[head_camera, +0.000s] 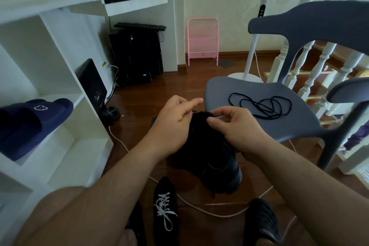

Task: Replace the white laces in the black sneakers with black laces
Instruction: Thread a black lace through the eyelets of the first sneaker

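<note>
Sneaker [209, 156] held up between both hands over the floor looks mid-relacing, a judgement: no white lace shows on it. Left hand [171, 126] steadies its left side, fingers curled; right hand [237, 126] pinches at the top eyelets, though whether on a lace I cannot tell. Next comes careful threading. Black lace [261, 106] waits on the chair [249, 132]; second sneaker [165, 207] keeps its white lace [164, 209]

Both hands [201, 126] grip a black sneaker [209, 154]; black lace [261, 106] on chair [239, 90].
</note>
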Available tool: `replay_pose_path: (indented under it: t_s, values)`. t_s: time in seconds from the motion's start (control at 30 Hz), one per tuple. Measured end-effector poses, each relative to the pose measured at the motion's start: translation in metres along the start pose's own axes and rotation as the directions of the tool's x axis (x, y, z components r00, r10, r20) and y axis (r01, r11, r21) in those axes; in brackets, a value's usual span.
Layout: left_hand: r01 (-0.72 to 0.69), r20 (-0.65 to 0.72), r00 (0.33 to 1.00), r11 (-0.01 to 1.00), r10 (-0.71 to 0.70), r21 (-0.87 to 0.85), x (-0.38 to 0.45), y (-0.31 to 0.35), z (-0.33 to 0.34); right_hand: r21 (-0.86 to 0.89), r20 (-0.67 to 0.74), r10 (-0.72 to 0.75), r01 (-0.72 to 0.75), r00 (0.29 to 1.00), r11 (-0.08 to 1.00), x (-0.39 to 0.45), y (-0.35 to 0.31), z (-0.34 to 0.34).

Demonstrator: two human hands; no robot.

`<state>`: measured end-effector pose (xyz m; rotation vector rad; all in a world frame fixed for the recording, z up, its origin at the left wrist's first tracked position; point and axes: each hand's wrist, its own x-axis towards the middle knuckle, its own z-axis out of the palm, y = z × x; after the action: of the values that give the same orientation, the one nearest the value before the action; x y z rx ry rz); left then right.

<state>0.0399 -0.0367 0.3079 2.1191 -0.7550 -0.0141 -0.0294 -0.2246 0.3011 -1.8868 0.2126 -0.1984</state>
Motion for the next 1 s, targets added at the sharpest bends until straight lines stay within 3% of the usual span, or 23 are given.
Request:
replay_pose_path:
  t_s: [0.17, 0.33, 0.5, 0.77, 1.0]
  values:
    - [-0.105, -0.107, 0.988, 0.994, 0.107, 0.022, -0.006, -0.002, -0.001, 0.004, -0.005, 0.004, -0.004, 1.0, 1.0, -0.001, -0.001, 0.0]
    - [-0.094, -0.216, 0.97, 0.991, 0.112, 0.091, -0.009, 0.001, 0.001, 0.011, 0.006, -0.051, 0.051, 0.999, 0.999, -0.005, -0.005, 0.001]
    - [-0.128, -0.225, 0.958, 0.967, 0.178, 0.219, -0.008, 0.007, -0.004, -0.014, -0.019, -0.121, 0.121, 0.992, 0.993, -0.007, -0.008, 0.003]
    - [-0.119, -0.212, 0.963, 0.971, 0.164, 0.208, -0.011, 0.011, -0.002, -0.099, -0.044, -0.176, 0.171, 0.983, 0.98, -0.008, -0.005, 0.005]
    - [-0.071, -0.21, 0.972, 0.982, 0.107, 0.173, -0.011, 0.011, 0.001, -0.459, -0.05, -0.355, 0.294, 0.933, 0.838, -0.01, -0.007, 0.005]
